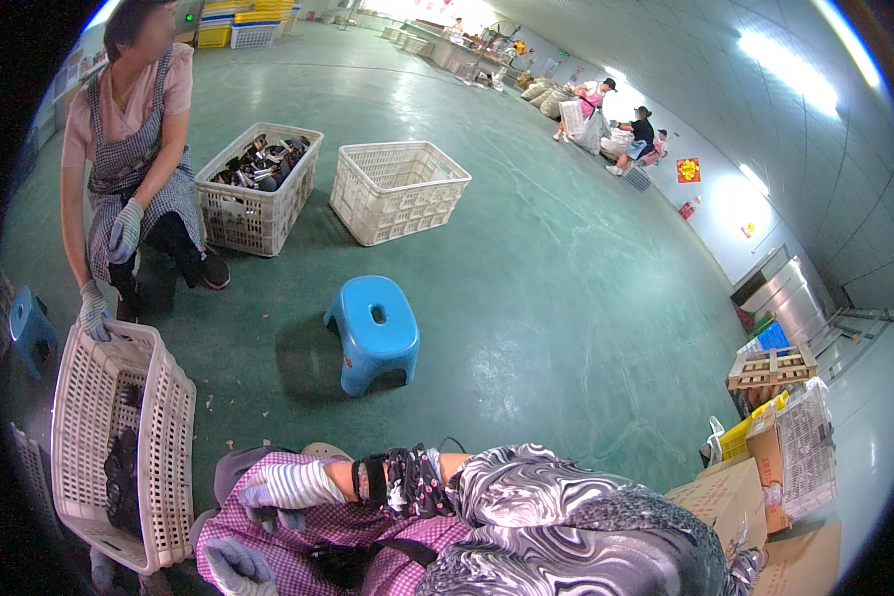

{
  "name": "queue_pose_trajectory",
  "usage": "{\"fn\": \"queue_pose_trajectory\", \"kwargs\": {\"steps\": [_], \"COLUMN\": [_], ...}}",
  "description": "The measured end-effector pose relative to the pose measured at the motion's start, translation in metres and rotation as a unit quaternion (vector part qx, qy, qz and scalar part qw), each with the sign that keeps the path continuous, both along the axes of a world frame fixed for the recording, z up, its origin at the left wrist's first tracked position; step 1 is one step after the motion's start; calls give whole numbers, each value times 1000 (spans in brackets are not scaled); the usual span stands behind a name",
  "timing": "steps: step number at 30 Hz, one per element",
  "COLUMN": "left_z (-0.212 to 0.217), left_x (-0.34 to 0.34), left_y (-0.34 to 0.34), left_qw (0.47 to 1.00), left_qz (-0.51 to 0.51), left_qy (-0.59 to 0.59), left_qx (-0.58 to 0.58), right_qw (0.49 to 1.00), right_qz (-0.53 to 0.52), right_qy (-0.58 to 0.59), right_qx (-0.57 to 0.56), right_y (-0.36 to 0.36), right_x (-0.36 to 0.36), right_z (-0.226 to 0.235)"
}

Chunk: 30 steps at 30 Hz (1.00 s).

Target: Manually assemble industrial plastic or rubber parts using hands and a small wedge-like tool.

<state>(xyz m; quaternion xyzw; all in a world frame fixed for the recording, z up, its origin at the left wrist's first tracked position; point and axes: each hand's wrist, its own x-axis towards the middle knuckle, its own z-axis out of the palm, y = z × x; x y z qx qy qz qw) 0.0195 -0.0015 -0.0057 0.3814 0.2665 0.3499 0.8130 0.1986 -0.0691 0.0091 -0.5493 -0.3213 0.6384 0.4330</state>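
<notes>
My right hand (290,487), in a striped grey-white glove, hangs over my lap with loosely bent fingers and nothing visible in them. Below it at the lower edge, my left hand (238,569), in a grey glove, is partly cut off, its fingers slightly bent and apart. Both are over a purple checked apron (219,512). To their left a white slatted plastic crate (174,447) stands tilted, with dark pieces (122,482) inside. A co-worker's gloved hand (93,310) grips its far rim. Grey shapes under its near end are too unclear to name.
A blue plastic stool (377,333) stands ahead. Beyond it are a crate full of dark pieces (263,164) and another white crate (399,194). The co-worker (134,149) crouches at the far left beside another blue stool (32,328). Cardboard boxes (725,497) and a wooden pallet (770,368) line the right.
</notes>
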Motion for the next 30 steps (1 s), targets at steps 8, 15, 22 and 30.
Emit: {"fn": "queue_pose_trajectory", "kwargs": {"steps": [8,15,22,30], "left_z": [-1,-30,-26,-71], "left_x": [2,-4,-7,-5], "left_y": [-1,10,5,14], "left_qw": [1000,998,997,996], "left_qz": [-4,45,58,57], "left_qy": [-4,31,55,-49], "left_qx": [1,15,-4,-52], "right_qw": [1000,1000,1000,1000], "right_qz": [0,-1,10,2], "right_qy": [5,-17,-1,18], "right_qx": [-30,9,15,-3], "right_y": [-3,-1,3,-2], "right_x": [1,0,-2,0], "right_z": [-1,1,-11,-10]}}
